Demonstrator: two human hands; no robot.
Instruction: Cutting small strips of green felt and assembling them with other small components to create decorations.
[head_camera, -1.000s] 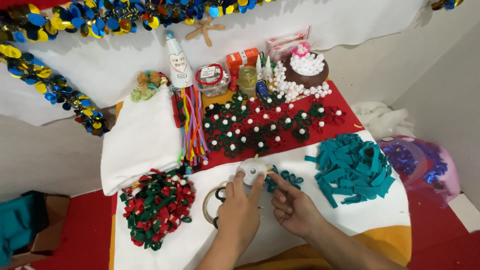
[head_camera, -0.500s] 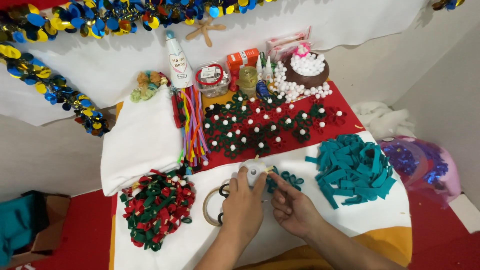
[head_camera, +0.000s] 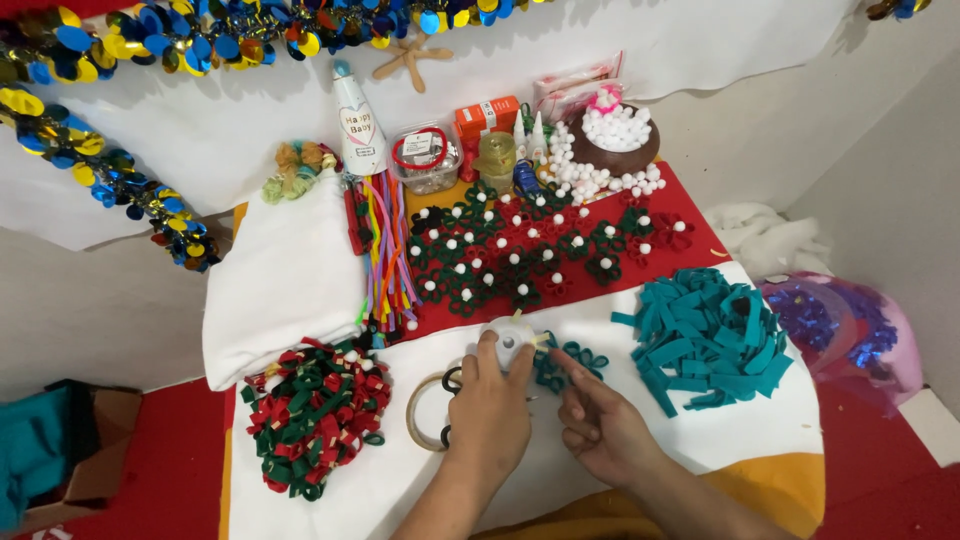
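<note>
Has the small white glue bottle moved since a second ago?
Barely: the small white glue bottle in the left hand stays just below the red felt mat.

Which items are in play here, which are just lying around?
In hand:
left hand holding white glue bottle
right hand at teal felt flower

Lying about:
teal strips
red-green loops pile
tape ring
finished flowers
pipe cleaners
</note>
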